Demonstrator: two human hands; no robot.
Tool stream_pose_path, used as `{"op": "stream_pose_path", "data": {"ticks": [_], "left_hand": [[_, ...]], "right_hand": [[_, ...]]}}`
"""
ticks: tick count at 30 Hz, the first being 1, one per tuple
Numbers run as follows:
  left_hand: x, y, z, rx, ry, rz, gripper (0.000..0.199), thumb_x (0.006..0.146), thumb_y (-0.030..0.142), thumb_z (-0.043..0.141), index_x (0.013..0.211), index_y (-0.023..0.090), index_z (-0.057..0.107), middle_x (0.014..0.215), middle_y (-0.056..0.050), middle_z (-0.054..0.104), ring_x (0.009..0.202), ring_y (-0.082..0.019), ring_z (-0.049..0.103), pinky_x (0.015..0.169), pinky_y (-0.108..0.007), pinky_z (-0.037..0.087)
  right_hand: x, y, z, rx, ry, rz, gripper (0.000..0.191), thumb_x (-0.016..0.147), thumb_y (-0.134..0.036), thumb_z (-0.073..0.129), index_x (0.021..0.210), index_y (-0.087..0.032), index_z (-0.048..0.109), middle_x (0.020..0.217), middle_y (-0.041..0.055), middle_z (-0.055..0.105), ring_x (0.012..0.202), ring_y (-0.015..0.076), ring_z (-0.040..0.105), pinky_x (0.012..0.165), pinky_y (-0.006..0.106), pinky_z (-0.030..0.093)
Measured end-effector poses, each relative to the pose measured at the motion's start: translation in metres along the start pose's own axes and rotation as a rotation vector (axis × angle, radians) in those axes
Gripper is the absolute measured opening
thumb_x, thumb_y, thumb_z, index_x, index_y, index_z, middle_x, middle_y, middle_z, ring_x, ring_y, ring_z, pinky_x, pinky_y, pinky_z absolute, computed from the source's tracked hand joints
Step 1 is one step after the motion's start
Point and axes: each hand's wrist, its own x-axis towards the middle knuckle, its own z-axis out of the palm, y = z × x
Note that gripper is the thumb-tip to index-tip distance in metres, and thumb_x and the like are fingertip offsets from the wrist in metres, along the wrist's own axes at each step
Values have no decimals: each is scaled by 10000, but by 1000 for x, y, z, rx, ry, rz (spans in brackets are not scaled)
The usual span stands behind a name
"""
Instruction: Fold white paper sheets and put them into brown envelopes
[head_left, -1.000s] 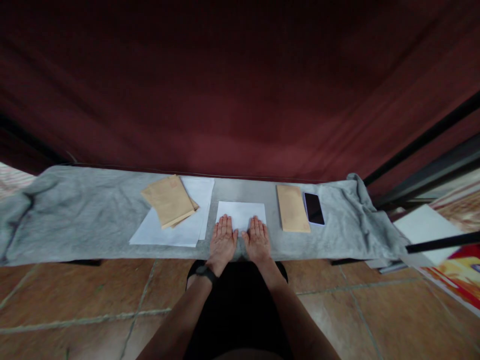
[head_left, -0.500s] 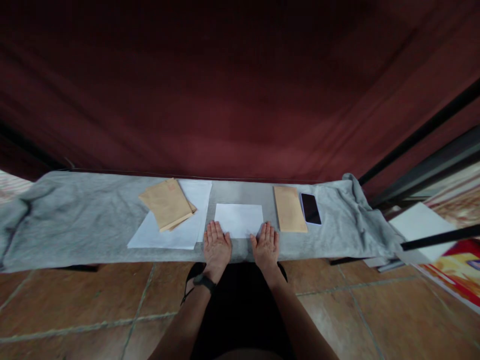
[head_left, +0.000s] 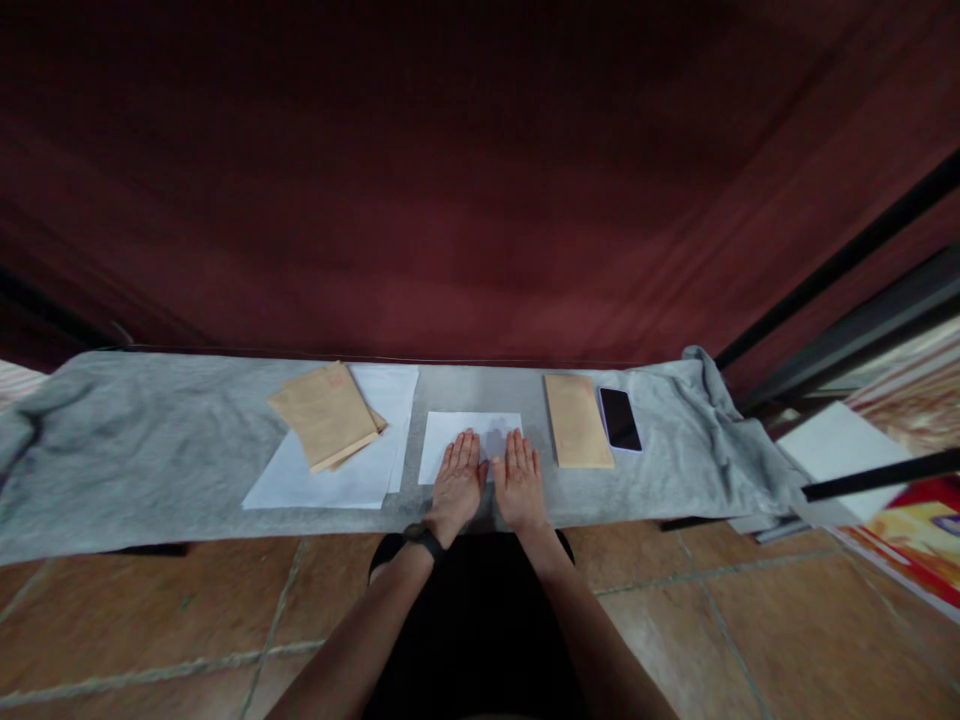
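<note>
A white sheet of paper [head_left: 441,440], apparently folded smaller than the others, lies flat in front of me on a grey cloth [head_left: 180,420]. My left hand [head_left: 459,482] rests palm down over its near middle, fingers stretched out. Close beside it, my right hand [head_left: 519,480] lies palm down on the sheet's near right part, with its fingers straight. The two thumbs almost meet. Neither hand grips anything. Part of the sheet's near edge is hidden under the hands.
To the left, brown envelopes [head_left: 327,415] lie on larger white sheets [head_left: 330,488]. On the right are another brown envelope [head_left: 577,420] and a phone [head_left: 620,419] with a dark screen. A dark red panel [head_left: 480,220] rises behind the cloth-covered surface.
Both hands have moved inward and slightly forward, from beside the near corners of the sheet onto its near part. The thumbs are now much closer together.
</note>
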Motion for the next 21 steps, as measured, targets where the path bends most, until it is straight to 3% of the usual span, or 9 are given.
{"op": "stream_pose_path", "data": {"ticks": [3,6,15,21], "left_hand": [[6,-7,-1,-5,-50,97,591,960,220,292,1530,65,278,1598,-163,305,1500,-233,220,1214,-425,216],[13,-13,-4,6,-93,127,583,947,189,296,1519,80,326,1594,-147,322,1495,-227,238,1215,-401,207],[22,-30,-1,31,-33,83,565,972,207,234,1507,70,353,1590,-134,334,1502,-206,219,1229,-428,183],[28,-37,-1,49,1,-55,568,980,256,271,1510,64,348,1581,-140,346,1502,-217,218,1229,-432,175]], "right_hand": [[21,-10,0,93,-143,-115,570,1060,-376,151,1516,-102,356,1576,114,351,1473,220,295,1200,426,239],[34,-15,7,108,-213,-146,539,1064,-344,148,1508,-147,379,1546,91,411,1463,204,317,1206,439,229],[39,-11,27,-20,-173,-152,503,1063,-344,230,1507,-165,384,1557,84,384,1470,249,299,1200,489,216],[43,-10,35,-58,-89,-101,510,1055,-374,294,1505,-155,389,1556,126,371,1457,265,327,1187,508,235]]}}
